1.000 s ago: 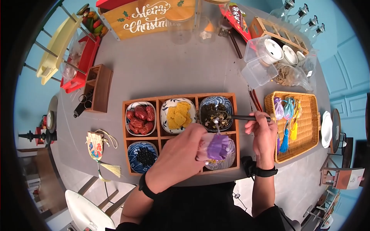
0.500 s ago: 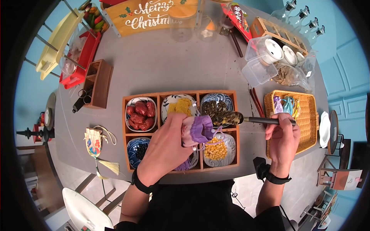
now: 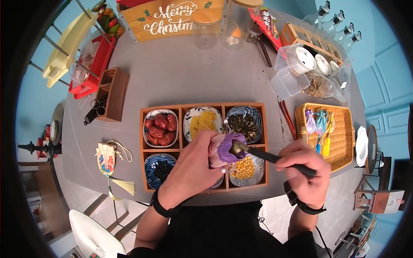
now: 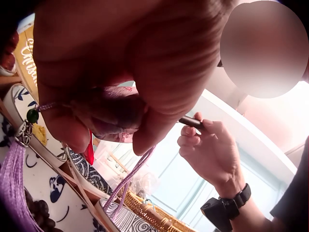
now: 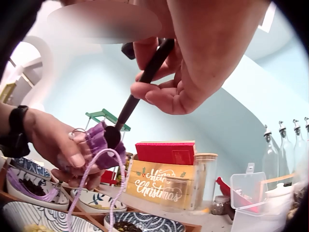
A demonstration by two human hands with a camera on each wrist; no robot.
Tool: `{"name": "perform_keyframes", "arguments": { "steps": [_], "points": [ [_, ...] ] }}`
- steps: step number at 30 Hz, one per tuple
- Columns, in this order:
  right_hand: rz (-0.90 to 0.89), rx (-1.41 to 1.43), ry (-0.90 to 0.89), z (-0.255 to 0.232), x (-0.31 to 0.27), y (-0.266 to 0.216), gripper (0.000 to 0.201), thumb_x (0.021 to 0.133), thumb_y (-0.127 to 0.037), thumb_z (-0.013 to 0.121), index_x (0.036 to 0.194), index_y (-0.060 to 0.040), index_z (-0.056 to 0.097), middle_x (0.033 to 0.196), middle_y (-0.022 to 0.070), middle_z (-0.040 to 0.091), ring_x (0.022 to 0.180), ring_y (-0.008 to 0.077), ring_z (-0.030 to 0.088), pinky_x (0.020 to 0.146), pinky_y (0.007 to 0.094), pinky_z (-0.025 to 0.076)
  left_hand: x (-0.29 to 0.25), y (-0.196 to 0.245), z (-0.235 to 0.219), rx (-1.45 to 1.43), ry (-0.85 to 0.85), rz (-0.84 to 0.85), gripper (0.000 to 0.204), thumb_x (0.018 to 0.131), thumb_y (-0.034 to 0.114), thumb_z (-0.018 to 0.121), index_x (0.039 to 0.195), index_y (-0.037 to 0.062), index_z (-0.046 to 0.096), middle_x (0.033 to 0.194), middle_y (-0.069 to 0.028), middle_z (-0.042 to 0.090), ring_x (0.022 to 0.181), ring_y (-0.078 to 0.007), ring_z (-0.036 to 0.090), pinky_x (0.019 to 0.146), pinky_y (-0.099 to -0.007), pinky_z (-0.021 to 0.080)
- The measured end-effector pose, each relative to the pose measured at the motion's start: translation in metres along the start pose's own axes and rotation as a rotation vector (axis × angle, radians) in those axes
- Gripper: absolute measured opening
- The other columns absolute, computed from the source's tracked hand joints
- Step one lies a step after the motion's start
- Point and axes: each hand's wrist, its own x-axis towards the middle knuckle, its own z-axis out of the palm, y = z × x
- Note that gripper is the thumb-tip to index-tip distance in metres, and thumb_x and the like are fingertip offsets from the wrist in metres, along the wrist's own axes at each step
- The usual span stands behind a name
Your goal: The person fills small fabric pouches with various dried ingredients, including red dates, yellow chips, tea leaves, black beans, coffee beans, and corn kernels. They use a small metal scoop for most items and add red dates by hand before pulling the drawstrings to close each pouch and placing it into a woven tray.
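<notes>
My left hand point(image 3: 188, 166) grips a pink and purple drawstring pouch point(image 3: 224, 148) above the middle of the divided wooden tray point(image 3: 180, 149). My right hand point(image 3: 306, 170) holds the dark handle of a spoon point(image 3: 275, 158), whose head is in the pouch's mouth. In the right wrist view the spoon point(image 5: 126, 110) slants down into the ruffled purple opening point(image 5: 99, 137). Pale purple cords hang from the pouch, and a purple tassel point(image 4: 18, 181) shows in the left wrist view. Bowls hold dates point(image 3: 161, 130), yellow pieces point(image 3: 202, 122), dried leaves point(image 3: 243, 124), dark beads point(image 3: 162, 170) and yellow kernels point(image 3: 244, 167).
Right of the tray, a wicker basket point(image 3: 343, 161) holds small tasselled pouches. An embroidered pouch point(image 3: 106, 158) lies to the left, near a wooden holder point(image 3: 115, 95) with scissors. Jars, plastic boxes point(image 3: 290, 84) and a Christmas sign point(image 3: 172, 19) stand at the back.
The spoon, loaded with dark dried leaves half a second ago, has moved from beside the leaf bowl into the pouch's mouth. My right hand has turned and come lower; the pouch is slightly further right.
</notes>
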Motion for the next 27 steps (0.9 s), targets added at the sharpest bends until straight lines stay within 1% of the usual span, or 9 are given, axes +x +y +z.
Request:
{"name": "perform_keyframes", "arguments": {
  "steps": [2,6,8,10,14,15,20,24,27],
  "points": [
    [0.100,0.164,0.243,-0.005,-0.011,0.000,0.014,0.082,0.005,0.056,0.092,0.0037,0.065,0.085,0.0130,0.064,0.073,0.0183,0.062,0.069,0.0284,0.051,-0.001,0.001,-0.002,0.000,-0.001,0.001,0.052,0.074,0.006,0.076,0.117,0.0014,0.047,0.103,-0.0155,0.063,0.098,-0.0307,0.064,0.086,-0.0365,0.049],
    [0.054,0.274,0.495,-0.023,-0.020,0.023,0.017,0.093,-0.009,0.053,0.096,0.0059,0.062,0.081,0.0142,0.063,0.068,0.0185,0.060,0.065,0.0294,0.050,-0.004,-0.001,-0.007,0.016,-0.021,0.018,0.053,0.071,0.002,0.074,0.117,0.0011,0.047,0.112,-0.0159,0.060,0.104,-0.0318,0.061,0.088,-0.0359,0.048],
    [0.252,0.085,0.559,-0.022,-0.012,0.029,0.017,0.096,-0.006,0.052,0.100,0.0056,0.064,0.082,0.0091,0.064,0.071,0.0142,0.060,0.067,0.0261,0.049,-0.004,-0.002,-0.006,0.045,-0.044,0.064,0.054,0.070,0.000,0.073,0.118,0.0011,0.048,0.116,-0.0157,0.059,0.107,-0.0321,0.060,0.089,-0.0362,0.048],
    [0.359,0.001,0.454,-0.016,-0.003,0.038,0.016,0.095,-0.005,0.056,0.103,0.0042,0.065,0.084,0.0057,0.064,0.074,0.0114,0.060,0.069,0.0233,0.048,-0.004,-0.005,0.002,0.054,-0.098,0.256,0.054,0.067,-0.003,0.070,0.117,0.0013,0.048,0.115,-0.0136,0.058,0.112,-0.0341,0.057,0.091,-0.0381,0.047],
    [0.282,-0.243,0.181,-0.013,0.009,0.062,0.015,0.091,-0.004,0.060,0.104,0.0001,0.066,0.082,0.0070,0.060,0.075,0.0117,0.055,0.070,0.0260,0.045,0.004,-0.002,0.012,0.169,-0.221,0.254,0.046,0.069,-0.006,0.063,0.113,0.0010,0.048,0.123,-0.0162,0.055,0.119,-0.0383,0.054,0.094,-0.0422,0.046],
    [0.282,-0.243,0.180,-0.013,0.009,0.062,0.015,0.091,-0.004,0.060,0.104,0.0001,0.066,0.082,0.0070,0.060,0.075,0.0117,0.055,0.070,0.0260,0.045,0.006,0.000,0.011,0.182,-0.246,0.238,0.043,0.071,-0.003,0.063,0.111,0.0008,0.049,0.134,-0.0198,0.050,0.120,-0.0390,0.053,0.094,-0.0431,0.046],
    [0.437,-0.176,0.153,-0.016,0.015,0.056,0.017,0.091,-0.009,0.061,0.102,0.0033,0.066,0.082,0.0095,0.064,0.069,0.0141,0.057,0.065,0.0274,0.046,0.011,0.004,0.014,0.253,-0.263,0.214,0.040,0.073,0.002,0.063,0.110,0.0006,0.050,0.137,-0.0221,0.047,0.117,-0.0401,0.054,0.093,-0.0430,0.045],
    [0.419,-0.112,0.216,-0.018,0.017,0.054,0.017,0.091,-0.010,0.062,0.100,0.0039,0.066,0.079,0.0106,0.065,0.065,0.0133,0.058,0.061,0.0272,0.046,0.010,0.005,0.013,0.253,-0.258,0.215,0.039,0.074,0.002,0.062,0.111,0.0002,0.050,0.137,-0.0226,0.046,0.113,-0.0408,0.055,0.093,-0.0430,0.046],
    [0.346,-0.328,0.200,-0.018,0.018,0.051,0.017,0.090,-0.013,0.065,0.098,0.0027,0.067,0.068,0.0096,0.064,0.056,0.0119,0.055,0.053,0.0270,0.044,0.007,0.006,0.014,0.241,-0.249,0.195,0.039,0.074,0.002,0.062,0.110,0.0001,0.049,0.137,-0.0227,0.047,0.112,-0.0413,0.055,0.091,-0.0435,0.047]
  ]
}}
